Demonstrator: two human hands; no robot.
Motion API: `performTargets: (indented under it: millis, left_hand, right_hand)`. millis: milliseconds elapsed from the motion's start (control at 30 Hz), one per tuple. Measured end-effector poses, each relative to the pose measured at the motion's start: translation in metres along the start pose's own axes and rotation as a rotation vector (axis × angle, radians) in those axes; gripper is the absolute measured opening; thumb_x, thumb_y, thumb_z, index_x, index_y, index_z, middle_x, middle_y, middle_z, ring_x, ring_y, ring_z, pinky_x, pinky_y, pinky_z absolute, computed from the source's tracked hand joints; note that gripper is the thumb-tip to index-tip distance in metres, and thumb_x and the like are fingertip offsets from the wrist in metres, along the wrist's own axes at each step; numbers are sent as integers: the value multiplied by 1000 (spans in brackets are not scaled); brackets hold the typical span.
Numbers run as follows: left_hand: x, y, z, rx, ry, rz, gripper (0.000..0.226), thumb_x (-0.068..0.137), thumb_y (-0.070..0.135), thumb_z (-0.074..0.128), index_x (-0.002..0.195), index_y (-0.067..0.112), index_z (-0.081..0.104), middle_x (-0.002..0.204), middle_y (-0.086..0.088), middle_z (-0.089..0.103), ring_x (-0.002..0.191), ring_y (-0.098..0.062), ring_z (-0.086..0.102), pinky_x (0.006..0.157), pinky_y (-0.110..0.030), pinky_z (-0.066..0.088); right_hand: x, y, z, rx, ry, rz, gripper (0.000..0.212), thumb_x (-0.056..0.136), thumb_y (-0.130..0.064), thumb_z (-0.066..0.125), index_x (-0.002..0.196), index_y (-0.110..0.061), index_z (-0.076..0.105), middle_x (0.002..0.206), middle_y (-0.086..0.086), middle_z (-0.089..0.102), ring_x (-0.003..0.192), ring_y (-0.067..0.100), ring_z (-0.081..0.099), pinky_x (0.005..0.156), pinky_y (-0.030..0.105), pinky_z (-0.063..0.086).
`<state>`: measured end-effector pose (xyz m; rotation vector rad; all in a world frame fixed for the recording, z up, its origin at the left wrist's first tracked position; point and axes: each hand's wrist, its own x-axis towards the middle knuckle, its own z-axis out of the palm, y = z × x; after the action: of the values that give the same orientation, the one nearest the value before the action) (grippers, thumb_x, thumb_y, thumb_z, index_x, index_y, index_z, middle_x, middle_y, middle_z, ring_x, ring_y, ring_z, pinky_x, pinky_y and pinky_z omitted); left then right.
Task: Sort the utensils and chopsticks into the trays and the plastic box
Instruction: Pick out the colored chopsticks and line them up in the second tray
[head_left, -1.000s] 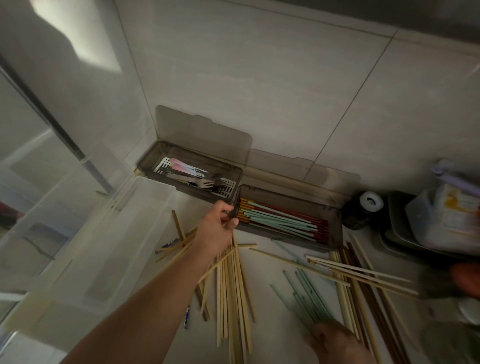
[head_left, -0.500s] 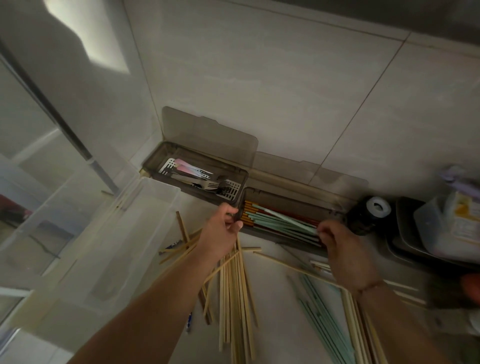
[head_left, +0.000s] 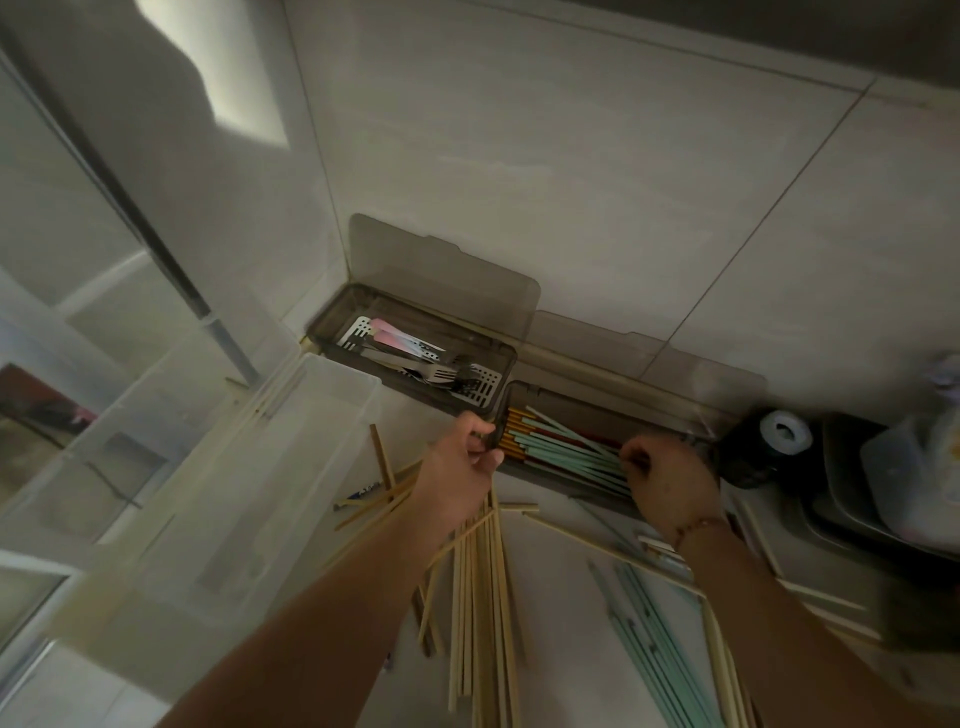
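Two smoky brown trays with raised lids stand against the wall. The left tray (head_left: 332, 332) holds forks and other utensils (head_left: 436, 371). The right tray (head_left: 571, 402) holds teal, red and gold chopsticks (head_left: 561, 449). My left hand (head_left: 457, 467) grips the left end of the right tray. My right hand (head_left: 670, 483) is over that tray's right part, its fingers pinching the teal chopsticks there. A clear plastic box (head_left: 249, 467) stands at the left. Loose bamboo chopsticks (head_left: 483, 597) and teal chopsticks (head_left: 660, 649) lie on the counter below my hands.
A black jar with a white cap (head_left: 779, 436) stands right of the trays. Dark trays and a plastic container (head_left: 914, 467) fill the far right. More pale chopsticks (head_left: 810, 592) lie beside my right forearm. A tiled wall (head_left: 571, 182) rises behind.
My right hand came up from the teal chopsticks at the bottom to the right tray and now sits over it. My left hand stayed on the tray's end.
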<state>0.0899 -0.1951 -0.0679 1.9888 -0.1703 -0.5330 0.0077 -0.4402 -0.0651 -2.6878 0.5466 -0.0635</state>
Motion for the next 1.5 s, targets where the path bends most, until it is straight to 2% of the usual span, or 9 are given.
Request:
performTargets:
  millis: [200,500,633,867,1033,1167,1300,1400,1500]
  left_hand:
    - [0,1,0,-1,-8,-13,24,92,20,61,106,37,49,109,8,63,104,-6,59,87,-30,49]
    - [-1,3,1,16,5,-18,26,92,21,61,103,40,48,98,21,58,95,-1,56,66,-15,36]
    - [-2,5,2,25,16,-16,26,92,20,62,103,39,49,95,21,56,94,-3,56,67,-17,37]
    - [-2,5,2,26,1,-9,25,92,20,61,105,37,48,108,12,63,101,-9,59,81,-27,45]
    - [-2,4,3,26,12,-23,28,92,21,61,100,43,46,103,17,59,100,-7,58,77,-27,43]
    - [-2,5,3,16,9,-19,29,91,22,61,97,46,45,102,18,59,99,-6,58,68,-19,39]
    - [-2,4,2,16,8,-9,31,91,21,61,95,47,44,101,18,59,98,-4,57,65,-14,36]
    - [-1,3,1,19,-1,-7,30,91,21,61,97,45,45,99,18,59,98,-4,57,68,-15,38]
    - [0,2,2,24,3,-7,29,92,21,61,98,44,45,97,19,58,97,-2,58,70,-17,40]
  right_hand:
    - [-77,2,-8,46,340,-152,6,82,-22,59,85,-25,63,89,-5,61,83,18,54,68,25,44]
    - [-206,4,14,-175,-133,93,50,51,-17,92,98,-28,77,86,0,69,74,24,71,62,26,57]
    - [-213,-8,14,-146,-54,56,49,41,-7,95,85,-22,78,85,4,70,70,28,70,69,21,51]
    - [-207,-17,23,-138,-14,102,41,35,-19,96,68,-26,73,77,-3,68,60,27,64,52,33,57]
    - [-209,-19,32,60,-22,305,38,43,-20,95,71,-30,72,84,-2,62,71,29,63,69,39,57]
    - [-207,-19,30,-31,-72,281,33,48,-22,92,72,-33,72,87,-2,61,73,27,58,71,37,53]
    - [-195,-29,14,-69,-186,213,21,74,-39,73,92,-44,65,101,-15,49,97,18,54,90,23,39]
    - [-183,-32,9,141,-77,214,40,65,-9,83,68,-41,60,72,-18,54,73,16,61,70,23,46]
    - [-157,-35,-11,338,75,164,52,75,-1,75,75,-49,56,67,-25,61,70,-3,60,62,4,40]
